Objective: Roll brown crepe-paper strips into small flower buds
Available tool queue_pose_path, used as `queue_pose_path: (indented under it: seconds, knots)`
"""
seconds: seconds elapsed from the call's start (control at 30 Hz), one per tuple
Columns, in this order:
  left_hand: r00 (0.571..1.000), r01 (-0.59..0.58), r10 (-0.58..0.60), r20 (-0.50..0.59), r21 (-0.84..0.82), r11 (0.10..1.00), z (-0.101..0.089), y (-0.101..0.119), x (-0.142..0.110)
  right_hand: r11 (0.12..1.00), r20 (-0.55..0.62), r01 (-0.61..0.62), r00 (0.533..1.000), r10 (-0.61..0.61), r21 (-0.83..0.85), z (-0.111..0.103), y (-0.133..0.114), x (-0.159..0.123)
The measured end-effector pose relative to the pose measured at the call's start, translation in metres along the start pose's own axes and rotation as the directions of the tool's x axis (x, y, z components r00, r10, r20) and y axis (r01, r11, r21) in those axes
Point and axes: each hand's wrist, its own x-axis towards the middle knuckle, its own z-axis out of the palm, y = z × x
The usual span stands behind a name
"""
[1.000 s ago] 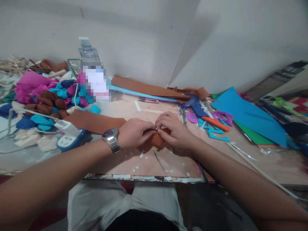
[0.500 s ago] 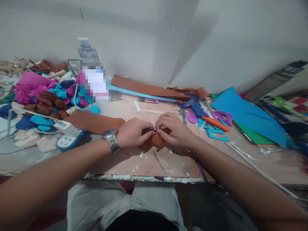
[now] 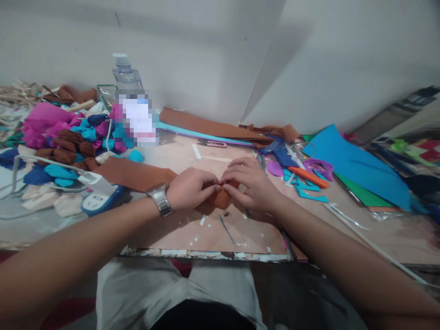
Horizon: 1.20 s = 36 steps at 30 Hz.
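Both my hands pinch a small folded piece of brown paper low over the middle of the table. My left hand, with a metal watch on its wrist, grips the paper's left part between thumb and fingers. From the other side my right hand holds it, thumb and fingertips pressed close to those of the left. The fingers partly cover the paper's upper edge. Left of my left hand lies a longer brown strip, its right end near the watch.
On the left are crumpled coloured bundles, a blue-and-white power strip, a phone and a clear bottle. Brown and light-blue sheets lie at the back. An orange cutter, blue scraps and a large blue sheet are right.
My hands stay at nearly the same spot on the brown paper. The fingertips have shifted slightly, and a little more of the paper's front face shows.
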Motion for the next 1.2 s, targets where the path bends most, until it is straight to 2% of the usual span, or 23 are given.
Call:
queue_pose_path:
  seconds: [0.17, 0.37, 0.57, 0.93, 1.2]
  knots:
    - [0.999, -0.013, 0.015, 0.033, -0.056, 0.998, -0.0005, -0.0018, 0.0005, 0.999, 0.041, -0.033, 0.999, 0.033, 0.006, 0.0027, 0.003, -0.0014]
    - [0.994, 0.056, -0.04, 0.099, -0.159, 0.986, -0.002, -0.0036, 0.002, 0.999, 0.043, -0.046, 0.998, 0.046, 0.002, 0.0, 0.0026, -0.0011]
    - [0.986, 0.073, -0.036, 0.166, -0.222, 0.972, -0.0016, -0.0042, 0.0036, 0.998, 0.035, -0.066, 0.997, 0.066, -0.01, 0.0007, 0.0003, -0.0017]
    - [0.99, 0.065, -0.035, 0.134, -0.225, 0.972, -0.0058, -0.0048, 0.005, 0.998, -0.022, -0.05, 0.999, 0.049, -0.046, 0.0008, 0.0037, -0.0019]
    - [0.981, 0.119, -0.063, 0.186, -0.308, 0.944, -0.0015, -0.0072, 0.0036, 0.999, -0.032, -0.036, 0.999, 0.035, -0.026, 0.0028, 0.0004, -0.0022]
